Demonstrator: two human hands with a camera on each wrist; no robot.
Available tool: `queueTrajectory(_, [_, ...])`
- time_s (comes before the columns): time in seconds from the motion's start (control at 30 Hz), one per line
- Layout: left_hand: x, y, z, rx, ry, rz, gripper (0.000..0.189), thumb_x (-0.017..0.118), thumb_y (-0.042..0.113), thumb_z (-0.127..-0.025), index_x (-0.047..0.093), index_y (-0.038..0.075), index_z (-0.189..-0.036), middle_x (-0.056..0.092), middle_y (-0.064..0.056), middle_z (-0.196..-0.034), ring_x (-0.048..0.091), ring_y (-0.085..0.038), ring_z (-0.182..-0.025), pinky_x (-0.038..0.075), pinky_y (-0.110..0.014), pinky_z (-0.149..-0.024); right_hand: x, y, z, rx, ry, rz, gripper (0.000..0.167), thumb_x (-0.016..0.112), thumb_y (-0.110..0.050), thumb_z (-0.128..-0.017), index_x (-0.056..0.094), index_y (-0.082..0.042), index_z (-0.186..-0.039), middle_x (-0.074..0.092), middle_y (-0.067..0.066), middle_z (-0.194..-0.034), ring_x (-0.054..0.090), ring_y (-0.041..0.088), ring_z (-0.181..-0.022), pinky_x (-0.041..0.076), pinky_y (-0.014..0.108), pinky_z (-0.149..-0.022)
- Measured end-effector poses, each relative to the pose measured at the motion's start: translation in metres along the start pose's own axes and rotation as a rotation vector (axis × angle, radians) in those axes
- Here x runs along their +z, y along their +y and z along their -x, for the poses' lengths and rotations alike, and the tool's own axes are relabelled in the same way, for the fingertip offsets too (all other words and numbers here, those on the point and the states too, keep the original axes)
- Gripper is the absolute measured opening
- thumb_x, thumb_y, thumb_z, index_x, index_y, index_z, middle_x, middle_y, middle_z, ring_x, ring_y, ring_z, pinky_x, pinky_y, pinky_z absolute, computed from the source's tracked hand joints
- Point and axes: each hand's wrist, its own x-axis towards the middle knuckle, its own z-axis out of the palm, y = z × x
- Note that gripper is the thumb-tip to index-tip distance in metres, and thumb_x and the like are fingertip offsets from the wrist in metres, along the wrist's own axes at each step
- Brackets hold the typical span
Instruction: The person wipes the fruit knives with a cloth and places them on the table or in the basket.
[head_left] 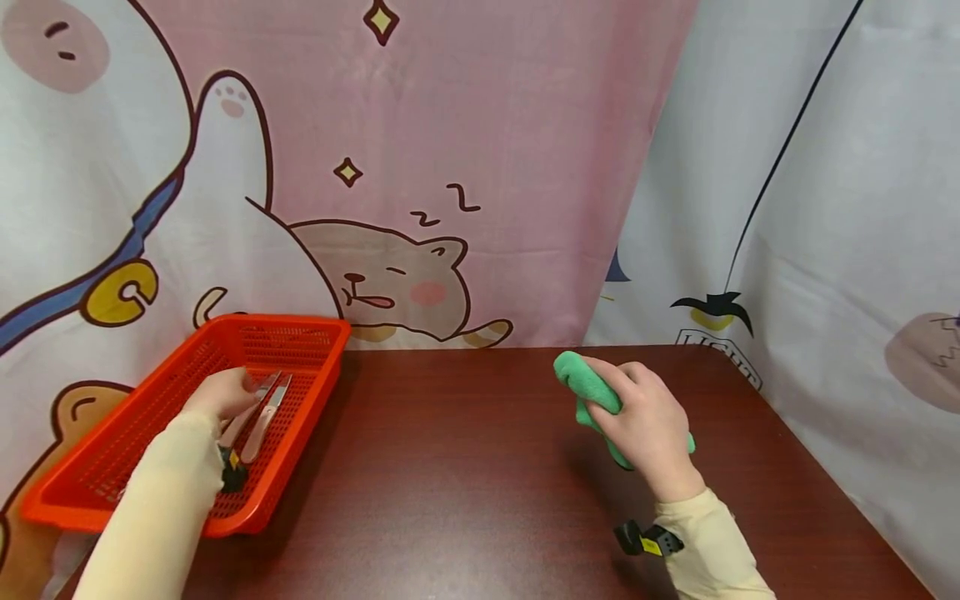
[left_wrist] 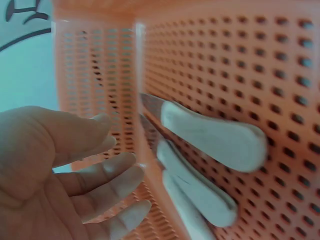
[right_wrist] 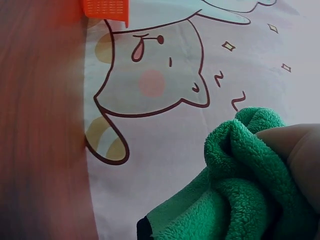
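Observation:
In the head view my left hand [head_left: 221,393] reaches inside the orange-red plastic basket [head_left: 313,425], over several knives. Up close in the left wrist view, that hand [left_wrist: 75,170] has loosely bent fingers and holds nothing. Beside it lie a pale-handled knife [left_wrist: 215,136], a second knife [left_wrist: 195,184] and a third similar handle [left_wrist: 185,210], cut off by the frame. On the right, my right hand [head_left: 647,417] grips a bunched green towel [head_left: 588,385] above the table. The right wrist view shows the thumb pressed on the fluffy towel [right_wrist: 240,165].
A dark reddish-brown table [head_left: 450,467] lies under everything, with the basket at its left side. Behind it hangs a pink curtain [head_left: 525,167] with cartoon animals, and to the right a white curtain [head_left: 840,250].

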Motion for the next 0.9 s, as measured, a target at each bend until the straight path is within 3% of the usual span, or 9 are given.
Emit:
queueTrajectory(0.1, [-0.006, 0.006, 0.003, 0.045, 0.025, -0.011, 0.038, 0.064, 0.017, -0.093, 0.055, -0.014, -0.113, 0.058, -0.034, -0.111, 0.056, -0.048, -0.099, 0.048, -0.059, -0.081, 0.002, 0.001, 0.000, -0.014, -0.032, 0.003, 0.055, 0.082, -0.016, -0.075, 0.066, -0.026, -0.127, 0.060, 0.005, -0.096, 0.057, 0.022, -0.082, 0.047, 0.042, -0.054])
queueTrajectory(0.2, [-0.013, 0.016, 0.004, 0.066, 0.042, 0.015, 0.048, 0.063, 0.020, -0.095, 0.050, -0.017, -0.123, 0.053, -0.038, -0.122, 0.057, -0.048, -0.102, 0.049, -0.057, -0.083, 0.005, 0.002, 0.001, -0.029, -0.068, 0.005, 0.056, 0.082, -0.016, -0.075, 0.066, -0.026, -0.128, 0.060, 0.005, -0.096, 0.057, 0.022, -0.082, 0.047, 0.041, -0.052])
queueTrajectory(0.37, [-0.027, 0.032, 0.005, 0.128, 0.076, 0.058, 0.048, 0.060, 0.018, -0.098, 0.047, -0.016, -0.129, 0.056, -0.036, -0.117, 0.065, -0.035, -0.085, 0.055, -0.048, -0.072, 0.011, 0.005, 0.001, -0.047, -0.133, 0.013, 0.056, 0.081, -0.015, -0.076, 0.065, -0.026, -0.128, 0.060, 0.005, -0.097, 0.057, 0.022, -0.081, 0.047, 0.040, -0.051])
queueTrajectory(0.53, [-0.041, 0.052, 0.011, 0.212, 0.143, 0.006, 0.046, 0.062, 0.023, -0.098, 0.051, -0.011, -0.127, 0.060, -0.032, -0.113, 0.061, -0.045, -0.099, 0.049, -0.059, -0.081, 0.022, 0.004, 0.000, -0.067, -0.205, 0.012, 0.058, 0.081, -0.013, -0.076, 0.065, -0.029, -0.129, 0.060, 0.004, -0.098, 0.055, 0.020, -0.080, 0.047, 0.037, -0.053])
queueTrajectory(0.6, [-0.044, 0.062, 0.016, 0.231, 0.151, 0.011, 0.045, 0.062, 0.024, -0.098, 0.052, -0.008, -0.128, 0.062, -0.029, -0.112, 0.061, -0.043, -0.099, 0.049, -0.058, -0.082, 0.028, 0.003, 0.000, -0.081, -0.229, 0.016, 0.058, 0.081, -0.013, -0.077, 0.065, -0.029, -0.130, 0.060, 0.003, -0.097, 0.054, 0.019, -0.081, 0.047, 0.036, -0.054])
queueTrajectory(0.9, [-0.045, 0.108, 0.035, 0.383, 0.232, -0.020, 0.036, 0.065, 0.018, -0.095, 0.058, -0.006, -0.121, 0.068, -0.019, -0.100, 0.065, -0.034, -0.089, 0.050, -0.054, -0.080, 0.057, -0.012, -0.004, -0.210, -0.243, 0.013, 0.057, 0.085, -0.014, -0.074, 0.068, -0.028, -0.126, 0.060, 0.002, -0.095, 0.058, 0.022, -0.085, 0.049, 0.037, -0.055])
